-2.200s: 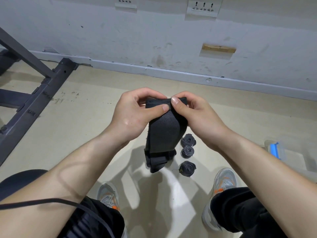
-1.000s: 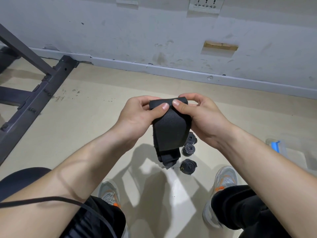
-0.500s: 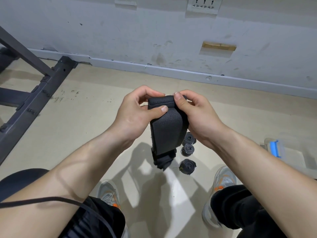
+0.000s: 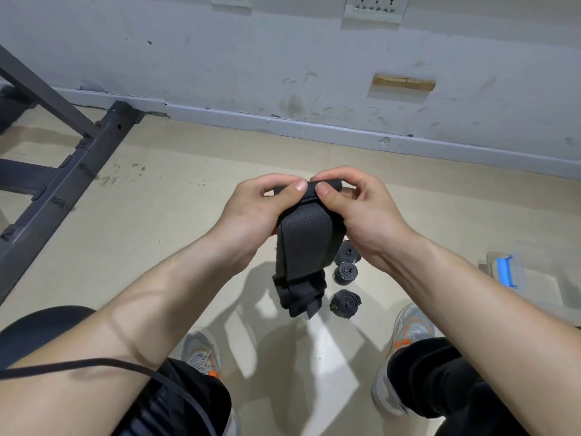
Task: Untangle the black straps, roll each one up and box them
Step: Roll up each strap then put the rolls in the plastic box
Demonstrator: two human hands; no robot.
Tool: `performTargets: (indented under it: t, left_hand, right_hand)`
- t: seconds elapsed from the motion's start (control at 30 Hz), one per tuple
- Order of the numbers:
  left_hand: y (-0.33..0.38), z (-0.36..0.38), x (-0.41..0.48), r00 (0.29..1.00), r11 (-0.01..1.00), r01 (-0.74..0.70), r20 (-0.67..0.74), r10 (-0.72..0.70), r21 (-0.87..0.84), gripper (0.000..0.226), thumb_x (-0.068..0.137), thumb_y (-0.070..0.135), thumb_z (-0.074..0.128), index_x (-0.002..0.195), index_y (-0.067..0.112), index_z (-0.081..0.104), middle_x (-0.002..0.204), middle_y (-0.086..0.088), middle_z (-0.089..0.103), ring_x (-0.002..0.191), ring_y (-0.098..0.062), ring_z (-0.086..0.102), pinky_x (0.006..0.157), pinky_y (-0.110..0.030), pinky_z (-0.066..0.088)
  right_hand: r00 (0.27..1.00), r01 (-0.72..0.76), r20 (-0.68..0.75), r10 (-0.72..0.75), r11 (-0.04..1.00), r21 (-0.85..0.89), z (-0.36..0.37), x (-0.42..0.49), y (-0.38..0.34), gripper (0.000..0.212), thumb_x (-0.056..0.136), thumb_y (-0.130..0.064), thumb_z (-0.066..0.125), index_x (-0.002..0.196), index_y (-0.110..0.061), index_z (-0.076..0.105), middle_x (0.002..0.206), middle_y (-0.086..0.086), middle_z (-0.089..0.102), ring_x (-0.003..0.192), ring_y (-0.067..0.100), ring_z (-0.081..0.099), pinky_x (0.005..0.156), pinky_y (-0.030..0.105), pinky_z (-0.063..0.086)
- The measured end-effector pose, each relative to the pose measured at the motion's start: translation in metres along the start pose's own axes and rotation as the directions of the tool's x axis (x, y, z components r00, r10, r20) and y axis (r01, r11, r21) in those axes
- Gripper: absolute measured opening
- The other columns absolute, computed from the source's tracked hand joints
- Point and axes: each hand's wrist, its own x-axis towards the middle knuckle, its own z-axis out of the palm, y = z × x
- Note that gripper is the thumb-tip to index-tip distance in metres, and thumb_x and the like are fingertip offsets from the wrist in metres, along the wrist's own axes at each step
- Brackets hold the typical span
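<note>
Rolled straps: three are counted on the floor [image 4: 151, 247], in a row: far roll [image 4: 347, 251], middle roll [image 4: 345, 273], near roll [image 4: 345, 303]. One unrolled strap [image 4: 303, 243] is held above them. Hands: two are seen, left hand [image 4: 251, 209] and right hand [image 4: 361, 209]. One clear box [image 4: 503, 272] is noted by the floor's right edge. Shoes: two, left shoe [image 4: 201, 354], right shoe [image 4: 408, 328]. Wall sockets: two are recorded, left socket [image 4: 231, 1], right socket [image 4: 375, 7]. One metal frame [image 4: 78, 171] is logged.

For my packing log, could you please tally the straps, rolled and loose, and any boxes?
Rolled black fabric straps: 3
Loose wide black fabric strap: 1
Clear plastic box with blue latch: 1
Total: 5
</note>
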Motion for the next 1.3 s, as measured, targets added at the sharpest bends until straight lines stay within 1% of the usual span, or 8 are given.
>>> performTargets:
  t: [0.13,0.3,0.43,0.67,0.9,1.07,1.17,1.3]
  left_hand:
    - [0.001,0.000,0.001,0.998,0.999,-0.033,-0.060,0.030,-0.041,0.015,0.090,0.012,0.075,0.106,0.012,0.076,0.102,-0.018,0.076,0.089,-0.027,0.072,0.089,-0.039,0.058]
    - [0.004,-0.004,0.001,0.994,0.997,-0.071,-0.085,0.068,-0.034,0.020,0.086,0.006,0.077,0.103,0.017,0.075,0.094,-0.009,0.077,0.082,-0.020,0.072,0.076,-0.030,0.056]
    - [0.002,-0.002,-0.001,0.976,0.976,-0.175,-0.107,0.189,0.127,0.025,0.085,0.003,0.078,0.103,0.020,0.073,0.097,0.000,0.073,0.079,-0.002,0.066,0.070,-0.017,0.053]
    - [-0.005,0.005,-0.001,0.964,0.970,-0.219,-0.134,0.232,0.104,0.030,0.086,-0.001,0.076,0.104,0.020,0.067,0.098,-0.002,0.072,0.086,-0.009,0.068,0.079,-0.021,0.055]
    - [-0.001,0.003,0.001,0.973,0.972,-0.208,-0.079,0.218,0.113,0.030,0.080,0.000,0.082,0.099,0.020,0.070,0.097,-0.006,0.070,0.082,-0.006,0.066,0.071,-0.021,0.054]
    - [-0.013,0.007,0.005,0.999,0.999,-0.036,0.013,0.037,-0.022,0.041,0.086,0.023,0.078,0.121,0.008,0.063,0.112,-0.015,0.075,0.104,-0.032,0.072,0.094,-0.045,0.056]
    - [-0.020,0.018,0.001,1.000,1.000,0.009,-0.005,-0.009,-0.004,0.063,0.080,0.046,0.072,0.129,0.010,0.056,0.120,-0.012,0.072,0.113,-0.030,0.069,0.103,-0.053,0.052]
    - [-0.022,0.019,0.002,0.996,0.996,-0.043,-0.071,0.048,0.074,0.030,0.100,0.022,0.062,0.126,0.015,0.048,0.116,-0.007,0.069,0.110,-0.023,0.068,0.103,-0.047,0.052]
  right_hand:
    - [0.986,-0.165,0.024,0.164,0.975,0.145,-0.002,0.001,-0.004,0.017,0.093,-0.009,0.069,0.110,-0.008,0.066,0.085,0.011,0.074,0.074,0.024,0.070,0.073,0.034,0.058]
    - [0.980,-0.149,0.111,0.164,0.981,-0.128,-0.002,0.000,-0.006,0.023,0.102,-0.031,0.058,0.105,-0.012,0.071,0.091,0.000,0.076,0.081,0.010,0.072,0.074,0.028,0.058]
    - [0.979,-0.170,0.101,0.174,0.984,-0.054,0.009,0.000,0.000,0.031,0.107,-0.032,0.049,0.123,-0.011,0.064,0.115,0.010,0.075,0.107,0.023,0.072,0.100,0.042,0.054]
    - [0.962,-0.271,0.031,0.271,0.962,0.018,0.015,0.005,0.004,0.077,0.072,-0.078,0.055,0.125,-0.022,0.064,0.121,0.008,0.072,0.114,0.028,0.069,0.107,0.053,0.047]
    - [0.999,-0.043,-0.033,0.038,0.985,-0.165,0.011,0.004,0.000,0.026,0.106,-0.037,0.049,0.102,-0.013,0.058,0.094,0.005,0.069,0.085,0.018,0.069,0.081,0.038,0.056]
    - [0.998,0.002,-0.057,-0.013,0.982,-0.187,0.012,0.002,-0.001,0.011,0.105,-0.025,0.052,0.095,-0.022,0.054,0.081,-0.003,0.059,0.073,0.013,0.058,0.069,0.031,0.048]
    - [0.997,0.012,-0.078,-0.030,0.975,-0.221,0.015,0.000,0.003,0.008,0.106,-0.027,0.049,0.098,-0.025,0.051,0.084,-0.006,0.057,0.074,0.011,0.056,0.071,0.030,0.046]
    - [0.997,-0.020,-0.073,0.008,0.986,-0.164,0.019,-0.004,0.004,0.006,0.108,-0.031,0.044,0.109,-0.025,0.046,0.094,-0.004,0.059,0.081,0.013,0.060,0.072,0.030,0.050]
